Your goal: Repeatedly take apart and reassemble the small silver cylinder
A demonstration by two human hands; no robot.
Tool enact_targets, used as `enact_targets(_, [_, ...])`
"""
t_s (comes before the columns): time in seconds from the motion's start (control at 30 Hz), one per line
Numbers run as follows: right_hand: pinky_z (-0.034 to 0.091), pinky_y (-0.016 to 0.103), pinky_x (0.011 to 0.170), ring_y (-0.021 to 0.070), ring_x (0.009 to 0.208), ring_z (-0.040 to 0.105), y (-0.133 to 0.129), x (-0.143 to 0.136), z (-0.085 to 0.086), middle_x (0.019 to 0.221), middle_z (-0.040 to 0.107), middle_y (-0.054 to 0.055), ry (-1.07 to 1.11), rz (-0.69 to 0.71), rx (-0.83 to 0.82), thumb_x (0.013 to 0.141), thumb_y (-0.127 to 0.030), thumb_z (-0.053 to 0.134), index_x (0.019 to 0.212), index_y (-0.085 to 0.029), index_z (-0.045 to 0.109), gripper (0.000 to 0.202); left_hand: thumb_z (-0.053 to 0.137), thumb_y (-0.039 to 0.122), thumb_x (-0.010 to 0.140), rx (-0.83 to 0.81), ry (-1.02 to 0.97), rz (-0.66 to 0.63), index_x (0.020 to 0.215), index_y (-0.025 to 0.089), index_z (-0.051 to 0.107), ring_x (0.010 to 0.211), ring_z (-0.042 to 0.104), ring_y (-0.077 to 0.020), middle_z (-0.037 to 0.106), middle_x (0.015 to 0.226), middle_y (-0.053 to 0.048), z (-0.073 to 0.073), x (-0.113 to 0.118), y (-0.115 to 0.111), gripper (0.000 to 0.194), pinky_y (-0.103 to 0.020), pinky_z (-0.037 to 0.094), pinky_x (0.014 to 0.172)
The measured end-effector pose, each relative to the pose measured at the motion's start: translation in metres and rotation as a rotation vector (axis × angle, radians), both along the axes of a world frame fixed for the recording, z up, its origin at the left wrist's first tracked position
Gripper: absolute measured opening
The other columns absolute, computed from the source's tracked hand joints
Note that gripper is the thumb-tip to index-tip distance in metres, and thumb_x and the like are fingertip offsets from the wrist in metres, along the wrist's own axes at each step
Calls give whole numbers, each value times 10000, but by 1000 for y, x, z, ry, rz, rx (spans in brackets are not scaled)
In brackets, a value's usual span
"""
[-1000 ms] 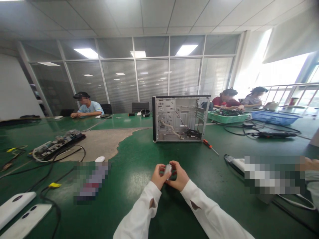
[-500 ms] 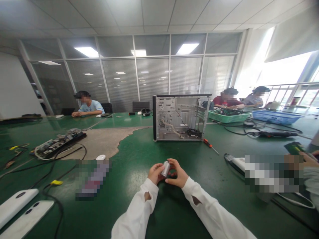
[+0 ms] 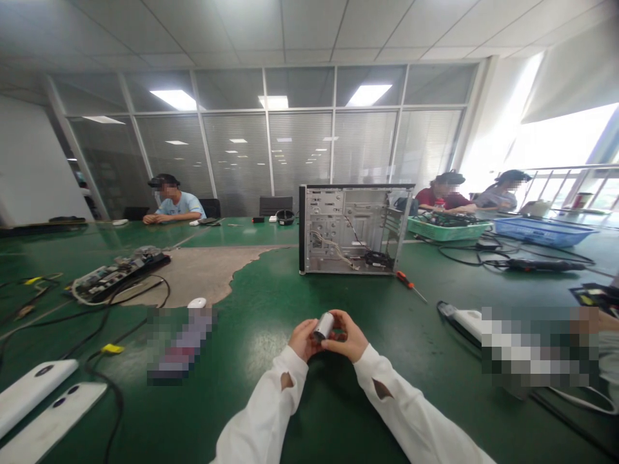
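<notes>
A small silver cylinder (image 3: 324, 325) is held tilted above the green table, between my two hands. My left hand (image 3: 303, 339) grips its left side, and the fingers of my right hand (image 3: 349, 336) curl round its right side. Something reddish shows behind the cylinder, too small to make out. Beyond my hands an open computer case (image 3: 358, 232) stands upright with its inside and some wires facing me. An orange and black screwdriver (image 3: 405, 280) lies by the case's lower right corner.
A power strip (image 3: 469, 322) and another person's hand (image 3: 607, 322) are at the right. Green (image 3: 449, 231) and blue baskets (image 3: 546, 233) stand behind. On the left lie a circuit assembly (image 3: 120, 274), cables and two white devices (image 3: 33, 393). Several people sit around the table.
The cylinder has turned in my fingers, so its dark end now faces lower left. The view has shifted slightly. At the right edge, the other person's hand and the item by it have moved.
</notes>
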State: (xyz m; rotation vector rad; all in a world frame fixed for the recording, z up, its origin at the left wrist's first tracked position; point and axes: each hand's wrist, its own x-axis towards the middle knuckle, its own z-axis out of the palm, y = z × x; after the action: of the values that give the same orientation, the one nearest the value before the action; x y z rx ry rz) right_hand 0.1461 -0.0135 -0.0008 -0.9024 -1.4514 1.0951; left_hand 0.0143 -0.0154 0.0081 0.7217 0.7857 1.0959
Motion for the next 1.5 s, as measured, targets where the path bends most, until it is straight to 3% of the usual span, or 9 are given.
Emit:
enact_targets(0.13, [439,273,578,166,724,547,7,-1,-3,798,575,21,268,-1,-193,419,-211,740,861,-183,485,511,586,298,641,16,-9,-5,770,140,467,493,576,-157,601,567,-48,-1,-1,1,236,-238,382,491])
enact_targets(0.3, [436,248,518,138,609,568,7,4,4,689,608,19,454,70,-520,511,-236,709,807,-153,538,352,579,239,654,51,-14,-41,797,119,499,550,595,-162,634,629,-88,-1,-3,2,203,-242,390,526])
enact_targets(0.63, [431,191,534,99,659,575,-1,7,17,728,601,37,612,176,-794,674,-265,580,744,-130,567,153,597,180,627,60,-13,-10,760,103,542,541,579,-135,632,635,-78,-1,-3,1,164,-243,398,541])
enact_targets(1.03, [439,210,546,90,577,559,-3,10,19,610,560,7,720,221,-870,694,-334,547,708,-139,526,196,613,185,611,47,-9,6,742,109,546,527,574,-125,628,616,-63,0,-3,1,166,-234,404,530])
enact_targets(1.23, [459,232,568,112,580,568,-4,16,24,626,594,62,837,370,-933,683,-434,518,834,-69,536,395,613,175,609,53,11,-13,742,104,555,531,575,-121,630,627,-64,1,-3,1,162,-225,411,526])
enact_targets(1.5, [469,255,590,132,621,578,-4,20,26,756,617,105,951,387,-938,682,-461,510,921,-39,513,485,602,177,613,55,25,-7,749,111,541,527,577,-119,630,620,-59,1,-3,0,163,-224,413,528])
